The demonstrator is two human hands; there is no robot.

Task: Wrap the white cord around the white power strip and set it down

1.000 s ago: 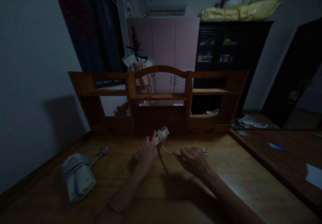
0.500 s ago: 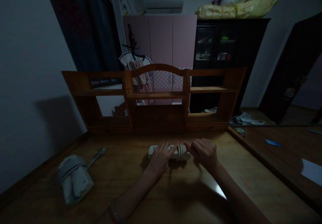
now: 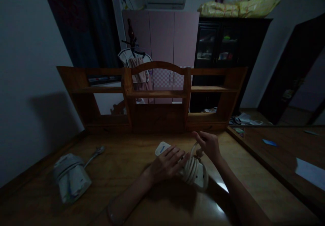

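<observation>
A white power strip is held slantwise above the wooden tabletop, its far end angled up to the left. Its own cord is wrapped in several turns around the near end, and one loose loop hangs at the right. My left hand grips the strip across its middle, fingers over the top. My right hand is closed on the cord beside the wrapped turns, with part of the cord rising to the fingers. The plug end seems to be near the right fingers, but it is dim.
At the left of the table lies a white bundled appliance with a cord wound round it and its plug sticking out. A wooden shelf unit stands along the back edge. A second, lower brown surface at right holds a paper sheet and a blue card.
The power strip has turned from level to slanted, its wrapped end coming nearer to me. My right hand has lifted slightly with the cord, and a loose loop now shows.
</observation>
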